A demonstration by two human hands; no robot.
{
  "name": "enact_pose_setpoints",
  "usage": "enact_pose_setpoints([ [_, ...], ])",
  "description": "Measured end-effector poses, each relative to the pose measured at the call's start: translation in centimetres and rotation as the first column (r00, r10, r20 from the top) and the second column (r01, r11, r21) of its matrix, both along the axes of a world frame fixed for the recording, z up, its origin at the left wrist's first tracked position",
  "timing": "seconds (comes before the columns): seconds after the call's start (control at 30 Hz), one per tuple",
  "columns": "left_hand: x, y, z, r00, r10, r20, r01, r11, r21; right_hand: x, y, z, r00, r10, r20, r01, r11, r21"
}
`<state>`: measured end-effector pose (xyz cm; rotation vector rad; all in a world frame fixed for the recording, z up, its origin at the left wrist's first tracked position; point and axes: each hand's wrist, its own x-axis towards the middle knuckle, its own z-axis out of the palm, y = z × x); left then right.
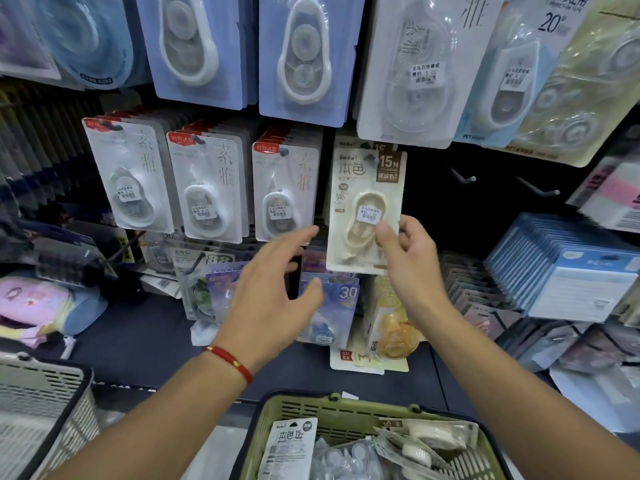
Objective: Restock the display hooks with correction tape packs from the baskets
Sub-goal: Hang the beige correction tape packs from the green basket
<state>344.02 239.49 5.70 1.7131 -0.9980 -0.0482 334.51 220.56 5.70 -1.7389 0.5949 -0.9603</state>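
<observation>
A beige correction tape pack (pixel 363 209) marked 15M hangs on a display hook (pixel 374 160) in the middle row. My right hand (pixel 405 258) pinches its lower right edge between thumb and fingers. My left hand (pixel 273 289), with a red bracelet on the wrist, hovers spread out just left of the pack and holds nothing. A green basket (pixel 346 410) at the bottom holds several more tape packs, among them one with the same 15M label (pixel 289 448).
Rows of white tape packs (pixel 204 188) hang to the left, larger blue-backed packs (pixel 301 57) above. Two bare hooks (pixel 464 177) stick out to the right. A grey basket (pixel 45 403) sits at the lower left. Blue boxed stock (pixel 568 268) fills the right.
</observation>
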Motion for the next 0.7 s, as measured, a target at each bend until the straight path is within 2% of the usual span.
enact_pose_setpoints([
  [0.07,0.9,-0.2,-0.2,0.991,0.091,0.102,-0.089,0.996,-0.025,2.2,-2.0,-0.2,0.997,-0.052,-0.065,0.051,0.999,-0.015],
  [0.17,1.7,-0.3,-0.4,0.954,0.154,0.259,-0.164,0.986,0.019,4.3,-4.3,-0.3,0.985,-0.077,-0.152,0.088,0.994,0.063],
  [0.2,1.9,-0.3,-0.5,0.938,0.154,0.312,-0.175,0.984,0.043,4.4,-4.6,-0.6,0.971,-0.110,-0.211,0.119,0.992,0.032],
  [0.27,2.2,-0.3,-0.8,0.916,0.127,0.380,-0.180,0.978,0.105,4.0,-4.1,-1.5,0.917,-0.284,-0.281,0.225,0.948,-0.225],
  [0.3,2.4,-0.2,-1.0,0.911,0.111,0.397,-0.178,0.975,0.136,3.7,-3.4,-2.0,0.905,-0.358,-0.229,0.241,0.875,-0.419],
  [0.33,2.6,-0.2,-1.3,0.908,0.093,0.408,-0.173,0.971,0.163,3.4,-2.7,-2.3,0.911,-0.384,-0.152,0.215,0.756,-0.619],
  [0.4,2.9,-0.3,-1.7,0.907,0.058,0.418,-0.159,0.964,0.212,3.5,-2.2,-2.6,0.937,-0.322,-0.136,0.027,0.455,-0.890],
  [0.43,3.0,-0.4,-2.0,0.909,0.044,0.414,-0.153,0.960,0.234,3.9,-2.4,-2.6,0.930,-0.302,-0.208,-0.094,0.350,-0.932],
  [0.47,3.1,-0.5,-2.2,0.913,0.033,0.406,-0.147,0.957,0.252,4.4,-2.7,-2.5,0.903,-0.319,-0.289,-0.186,0.317,-0.930],
  [0.57,3.4,-0.7,-2.6,0.921,0.019,0.388,-0.138,0.949,0.283,5.7,-4.2,-1.6,0.827,-0.397,-0.398,-0.267,0.345,-0.900],
  [0.7,3.8,-0.6,-3.1,0.925,0.011,0.380,-0.132,0.947,0.292,6.9,-5.5,-0.8,0.805,-0.412,-0.427,-0.314,0.315,-0.896],
])
